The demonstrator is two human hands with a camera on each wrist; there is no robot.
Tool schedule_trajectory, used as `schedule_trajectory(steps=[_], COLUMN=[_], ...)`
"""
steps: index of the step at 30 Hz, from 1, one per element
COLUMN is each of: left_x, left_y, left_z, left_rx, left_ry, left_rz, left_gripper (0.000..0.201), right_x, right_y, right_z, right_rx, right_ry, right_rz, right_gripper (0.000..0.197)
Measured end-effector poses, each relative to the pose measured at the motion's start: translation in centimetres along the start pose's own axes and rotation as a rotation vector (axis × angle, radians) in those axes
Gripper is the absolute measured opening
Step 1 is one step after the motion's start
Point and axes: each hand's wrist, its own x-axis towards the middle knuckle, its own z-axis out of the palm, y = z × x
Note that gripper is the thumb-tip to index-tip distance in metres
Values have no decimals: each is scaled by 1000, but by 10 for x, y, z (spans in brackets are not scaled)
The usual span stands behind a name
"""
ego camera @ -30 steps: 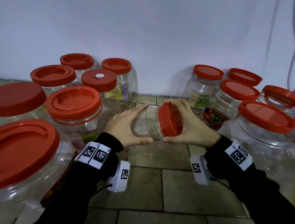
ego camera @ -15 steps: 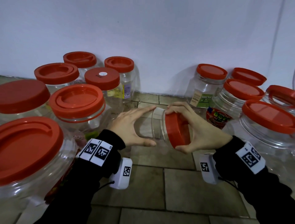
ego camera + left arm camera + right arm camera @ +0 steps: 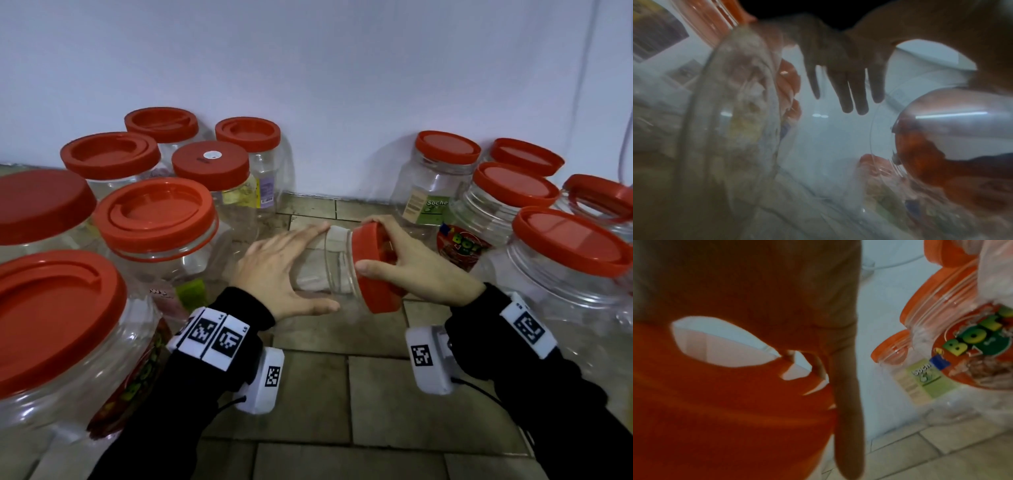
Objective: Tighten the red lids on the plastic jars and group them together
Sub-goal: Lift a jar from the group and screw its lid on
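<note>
— What sort of place is this?

— It looks like a corner of a home or a small shop's storeroom; I cannot tell which. The floor (image 3: 308, 404) is worn beige tile with dark grout, meeting a plain pale painted wall (image 3: 308, 68).

— What else shows it?

— Clear plastic jars with red lids stand straight on the tiles, in a group at the left (image 3: 154, 219) and another at the right (image 3: 513, 192). Some carry sweet-shop style labels, such as the green "Soche" label (image 3: 428, 207) and a red round label (image 3: 462, 245). A thin cable (image 3: 621, 137) hangs down the wall at the right.
</note>
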Motion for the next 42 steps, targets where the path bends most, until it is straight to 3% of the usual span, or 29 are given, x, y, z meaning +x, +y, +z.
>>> schedule_trajectory(steps=[4, 12, 19, 26, 30, 32, 35, 37, 40, 42], left_x=[6, 10, 4, 1, 0, 0, 1, 1, 2, 2], left_y=[-4, -11, -11, -7, 1, 4, 5, 3, 1, 2], left_z=[-3, -9, -7, -2, 5, 7, 8, 7, 6, 7], left_rx=[-43, -216, -230, -97, -1, 45, 68, 44, 33, 55], left_ry=[-35, -15, 14, 32, 41, 30, 25, 30, 24, 4], left_rz=[20, 55, 57, -5, -12, -15, -9, -8, -10, -4], left_gripper=[104, 95, 100, 101, 105, 106, 107, 107, 107, 107], right_x=[-4, -12, -7, -2, 0, 2, 3, -2, -10, -11], right_y=[-1, 6, 6, 5, 5, 5, 8, 10, 10, 6], right_z=[1, -5, -5, -4, 2, 5, 1, -7, -18, -18], right_rx=[51, -40, -99, -175, -19, 90, 113, 83, 52, 31], right_ry=[28, -11, -36, -17, 18, 46, -74, -190, -238, -207], right_rz=[-19, -454, -536, -485, -271, -125, 0, -32, -96, -38], right_gripper=[89, 79, 81, 80, 70, 75, 99, 110, 101, 89])
